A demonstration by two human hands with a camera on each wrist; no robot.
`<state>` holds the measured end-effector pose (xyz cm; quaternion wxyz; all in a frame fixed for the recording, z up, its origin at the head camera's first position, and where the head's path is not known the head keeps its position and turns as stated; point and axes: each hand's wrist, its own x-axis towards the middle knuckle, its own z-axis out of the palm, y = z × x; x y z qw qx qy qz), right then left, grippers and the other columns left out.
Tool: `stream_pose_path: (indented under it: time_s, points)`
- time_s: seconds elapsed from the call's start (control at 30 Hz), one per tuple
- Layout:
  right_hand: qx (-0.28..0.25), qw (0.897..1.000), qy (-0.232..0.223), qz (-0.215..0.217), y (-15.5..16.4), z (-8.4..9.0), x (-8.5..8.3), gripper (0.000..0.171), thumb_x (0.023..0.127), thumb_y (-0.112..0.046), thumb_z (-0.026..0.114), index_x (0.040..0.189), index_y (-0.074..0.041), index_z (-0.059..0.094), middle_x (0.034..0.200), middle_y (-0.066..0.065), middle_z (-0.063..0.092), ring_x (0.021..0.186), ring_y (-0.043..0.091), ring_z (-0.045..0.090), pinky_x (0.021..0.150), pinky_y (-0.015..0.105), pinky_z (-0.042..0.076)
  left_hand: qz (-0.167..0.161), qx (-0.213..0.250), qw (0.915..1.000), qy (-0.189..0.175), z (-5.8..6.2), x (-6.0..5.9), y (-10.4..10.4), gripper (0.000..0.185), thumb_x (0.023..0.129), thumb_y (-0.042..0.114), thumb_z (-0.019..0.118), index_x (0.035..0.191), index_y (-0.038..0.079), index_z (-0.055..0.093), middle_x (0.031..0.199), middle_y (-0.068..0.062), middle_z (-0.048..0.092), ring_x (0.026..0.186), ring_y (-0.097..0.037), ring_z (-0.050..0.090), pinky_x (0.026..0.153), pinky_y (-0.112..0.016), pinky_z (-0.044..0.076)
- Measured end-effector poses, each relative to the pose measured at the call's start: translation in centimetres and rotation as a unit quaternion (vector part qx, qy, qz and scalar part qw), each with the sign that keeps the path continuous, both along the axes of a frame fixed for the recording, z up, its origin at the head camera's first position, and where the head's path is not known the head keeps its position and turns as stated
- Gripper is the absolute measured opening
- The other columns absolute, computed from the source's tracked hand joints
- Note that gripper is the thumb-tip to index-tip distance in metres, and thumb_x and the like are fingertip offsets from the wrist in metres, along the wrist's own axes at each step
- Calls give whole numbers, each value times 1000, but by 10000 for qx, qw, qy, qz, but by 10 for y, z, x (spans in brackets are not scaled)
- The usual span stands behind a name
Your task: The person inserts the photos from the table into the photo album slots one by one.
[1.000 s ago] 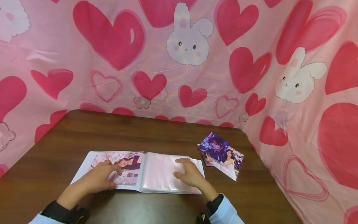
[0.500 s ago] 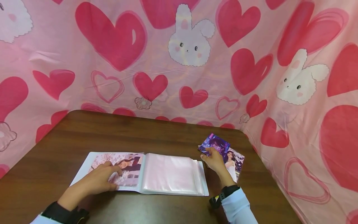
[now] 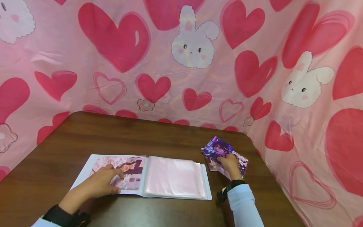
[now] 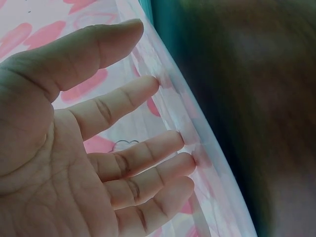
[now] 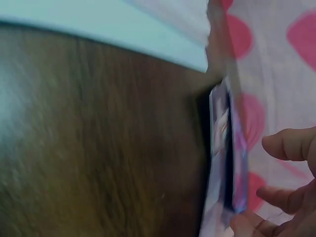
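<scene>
A white photo album (image 3: pixel 208 186) lies spread on the table, its right side showing clear sleeves (image 3: pixel 171 176) with a pale pink look. On its left page is a pink blossom photo card (image 3: pixel 133 181). My left hand (image 3: pixel 97 183) rests across that page, fingers extended toward the album's edge (image 4: pixel 217 158) in the left wrist view. To the right of the album, my right hand (image 3: pixel 231 162) reaches over a small pile of photo cards. Its fingertips are at the corner of the purple card (image 3: pixel 214 147) on top; thumb and index finger stand apart from it in the right wrist view.
Beneath the purple card lie other cards, one a lighter photo card (image 3: pixel 243 162) partly covered by the right hand. The dark wooden table (image 3: pixel 127 132) ends at the back and right against a pink cloth (image 3: pixel 158 56) with hearts and rabbits.
My right hand has left the album's right page and moved right, over the card pile to the purple card's right corner. The left hand stays on the left page.
</scene>
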<state>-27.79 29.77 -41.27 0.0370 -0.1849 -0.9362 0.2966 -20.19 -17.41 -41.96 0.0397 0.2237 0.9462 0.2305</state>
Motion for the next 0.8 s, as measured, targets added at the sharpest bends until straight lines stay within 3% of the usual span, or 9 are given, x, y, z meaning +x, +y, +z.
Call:
stream_pose_path:
  time_s: [0.07,0.17,0.37,0.53,0.63,0.7,0.8]
  points:
    - [-364,9991,-92,-216,4,-3,-1,55,84,-22,64,115,20,46,103,34,52,88,41,53,78,46,46,6,4,10000,0,0,0,0,35,62,27,83,91,18,65,84,-4,50,74,-21,45,65,-41,43]
    - [-829,9955,-124,-441,7,-9,-1,60,82,-21,68,115,21,40,96,28,50,78,34,50,68,39,47,21,13,10000,-19,-1,-1,0,35,62,28,84,91,18,65,84,-4,50,74,-21,45,65,-41,43]
    - [-940,9945,-69,-447,11,-14,-3,67,79,-14,70,121,22,33,114,37,45,100,45,45,91,51,39,-17,47,10000,-7,-2,-1,-1,36,62,28,83,92,18,65,85,-4,50,75,-21,46,66,-41,43]
    - [-1023,9927,152,-625,12,-12,-2,68,77,-7,69,125,23,32,113,38,44,94,44,47,83,48,44,-38,62,9999,110,-4,-2,-1,37,62,29,84,92,18,65,84,-4,49,74,-21,45,64,-40,42]
    - [-1075,9913,172,-736,12,-11,-1,75,78,-16,70,126,24,28,116,40,42,101,48,46,91,51,39,-12,64,9999,98,-4,-2,-1,38,61,28,84,92,18,65,84,-4,49,73,-21,44,63,-39,42]
    - [-1048,9913,148,-786,12,-13,0,81,79,-25,71,125,24,26,121,41,39,109,50,41,98,54,30,-4,65,9999,76,-4,-2,-1,38,61,28,84,92,18,65,84,-4,49,73,-20,44,63,-39,42]
    - [-1013,9914,-5,-832,11,-18,1,86,79,-34,71,125,20,23,121,39,38,110,52,38,98,57,28,-15,72,10000,55,-4,-1,-1,38,61,28,84,92,18,64,83,-4,49,73,-21,44,64,-39,42]
